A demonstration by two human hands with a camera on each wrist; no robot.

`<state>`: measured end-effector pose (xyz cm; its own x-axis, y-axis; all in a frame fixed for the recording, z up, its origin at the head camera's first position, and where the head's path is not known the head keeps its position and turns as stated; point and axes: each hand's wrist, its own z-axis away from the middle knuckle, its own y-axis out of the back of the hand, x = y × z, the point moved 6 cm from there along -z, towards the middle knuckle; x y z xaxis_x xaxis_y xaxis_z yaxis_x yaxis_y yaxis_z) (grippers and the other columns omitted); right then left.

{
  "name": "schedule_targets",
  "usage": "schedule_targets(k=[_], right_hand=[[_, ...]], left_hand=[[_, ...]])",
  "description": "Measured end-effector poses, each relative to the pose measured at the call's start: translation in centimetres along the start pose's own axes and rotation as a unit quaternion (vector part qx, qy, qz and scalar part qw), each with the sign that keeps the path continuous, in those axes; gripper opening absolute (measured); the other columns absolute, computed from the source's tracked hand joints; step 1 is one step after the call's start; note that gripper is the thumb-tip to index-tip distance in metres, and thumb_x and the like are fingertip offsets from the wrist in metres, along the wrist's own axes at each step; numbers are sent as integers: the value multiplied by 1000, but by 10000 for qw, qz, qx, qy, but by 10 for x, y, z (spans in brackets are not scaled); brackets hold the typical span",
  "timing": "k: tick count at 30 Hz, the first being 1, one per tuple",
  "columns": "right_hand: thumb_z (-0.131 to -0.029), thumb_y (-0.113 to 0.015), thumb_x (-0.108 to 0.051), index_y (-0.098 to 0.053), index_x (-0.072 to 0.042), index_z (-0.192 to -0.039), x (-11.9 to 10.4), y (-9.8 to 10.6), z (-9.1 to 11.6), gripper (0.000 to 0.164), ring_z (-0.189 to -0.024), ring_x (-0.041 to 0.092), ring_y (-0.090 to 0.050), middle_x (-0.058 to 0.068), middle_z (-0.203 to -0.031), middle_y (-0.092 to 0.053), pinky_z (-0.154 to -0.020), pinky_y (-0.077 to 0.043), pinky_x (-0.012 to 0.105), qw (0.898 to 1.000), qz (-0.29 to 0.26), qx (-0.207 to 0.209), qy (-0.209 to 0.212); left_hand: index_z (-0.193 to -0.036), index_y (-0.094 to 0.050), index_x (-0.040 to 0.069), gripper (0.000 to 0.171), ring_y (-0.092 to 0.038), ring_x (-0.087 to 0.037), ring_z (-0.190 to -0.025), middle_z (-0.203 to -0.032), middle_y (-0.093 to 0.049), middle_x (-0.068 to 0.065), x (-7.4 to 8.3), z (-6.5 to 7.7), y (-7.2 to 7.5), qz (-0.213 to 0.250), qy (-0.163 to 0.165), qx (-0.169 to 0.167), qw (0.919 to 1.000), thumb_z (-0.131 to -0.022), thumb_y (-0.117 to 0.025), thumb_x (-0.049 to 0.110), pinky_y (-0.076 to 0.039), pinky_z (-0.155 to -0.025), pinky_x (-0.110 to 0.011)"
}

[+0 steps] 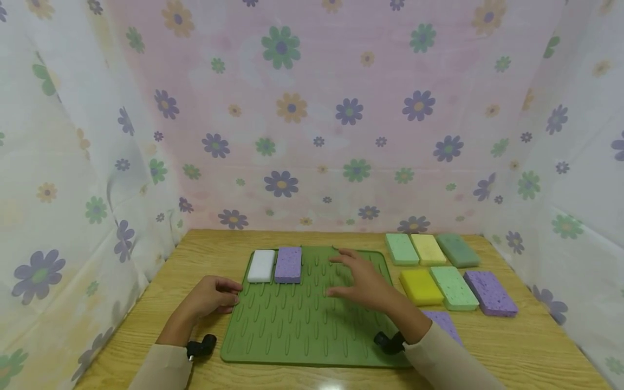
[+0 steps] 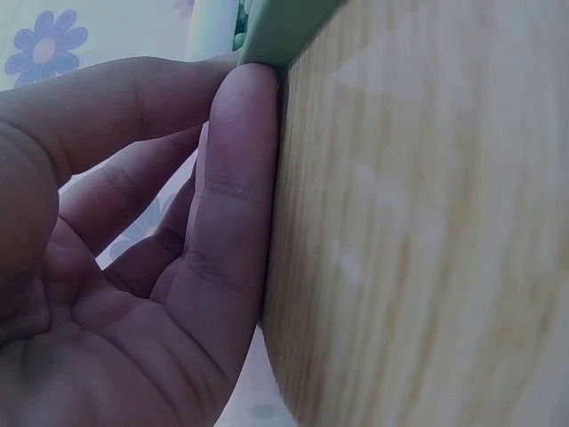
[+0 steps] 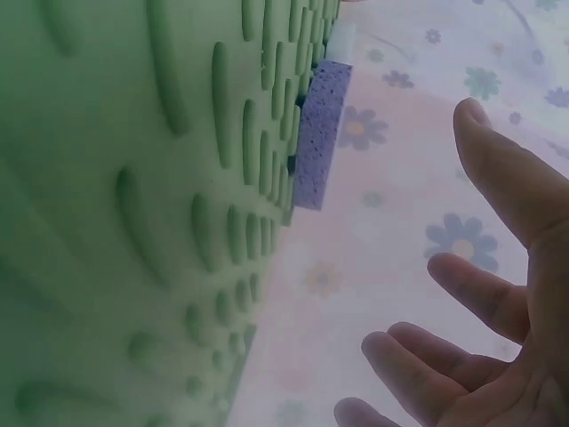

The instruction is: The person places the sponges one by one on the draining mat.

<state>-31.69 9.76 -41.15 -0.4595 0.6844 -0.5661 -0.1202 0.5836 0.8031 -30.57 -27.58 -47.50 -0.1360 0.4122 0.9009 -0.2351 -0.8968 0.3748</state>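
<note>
"While the left hand (image 1: 212, 295) is touching the green rectangular rubbery mat (image 1: 292, 338), is it pinching?"

"Can't tell; tugging could be skewing the white block (image 1: 261, 265) and speckled purple sponge block (image 1: 288, 264) lying far-left on it."

"The right hand (image 1: 369, 281) is hovering empty, fingers spread, risking bumping them."

We face a screened-off workspace
Flowered cloth (image 1: 317, 86) walls three sides of a wood-grain table (image 1: 526, 346); room type, we cannot tell.
</note>
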Motion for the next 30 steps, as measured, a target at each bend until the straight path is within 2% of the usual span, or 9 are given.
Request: schedule_targets(k=[4, 11, 18, 27, 30], right_hand=[[-81, -86, -53, -56, -23, -149, 5, 7, 10, 80, -148, 39, -40, 10, -166, -35, -110, -47, 62, 10000, 2, 37, 31], [-80, -89, -45, -59, -24, -146, 11, 22, 28, 76, -145, 40, -44, 9, -162, -41, -106, -49, 63, 9997, 164, 159, 106], [-80, -90, -43, -60, -22, -144, 27, 31, 45, 74, -140, 40, -50, 7, -159, -45, -104, -51, 61, 9990, 396, 191, 119], [-80, -87, -50, -60, -26, -143, 51, 43, 69, 72, -137, 42, -53, 7, -155, -50, -99, -54, 61, 9996, 182, 222, 71], [-80, -88, -47, -61, -29, -141, 58, 48, 77, 70, -135, 39, -55, 3, -151, -53, -99, -54, 60, 9996, 130, 253, 25]], left_hand=[[-128, -68, -4, 35, -71, -22, -91, -114, -67, -17, -1, 0, 0, -10, 11, 5, 10000, -94, -74, 6, -64, -78, -38], [-127, -69, -4, 35, -71, -21, -91, -114, -67, -17, -2, -1, 0, -27, -10, 63, 10000, -94, -74, 5, -64, -78, -38], [-127, -68, -5, 35, -70, -21, -90, -114, -67, -17, -2, -2, 0, -35, -62, 26, 10000, -94, -74, 6, -64, -78, -37], [-127, -69, -4, 35, -71, -21, -90, -114, -67, -17, -2, -1, 1, -72, -35, 76, 9999, -94, -75, 6, -64, -78, -38], [-127, -69, -4, 35, -70, -20, -90, -113, -67, -16, -2, -2, 1, -68, -49, 46, 10000, -94, -74, 6, -64, -78, -37]])
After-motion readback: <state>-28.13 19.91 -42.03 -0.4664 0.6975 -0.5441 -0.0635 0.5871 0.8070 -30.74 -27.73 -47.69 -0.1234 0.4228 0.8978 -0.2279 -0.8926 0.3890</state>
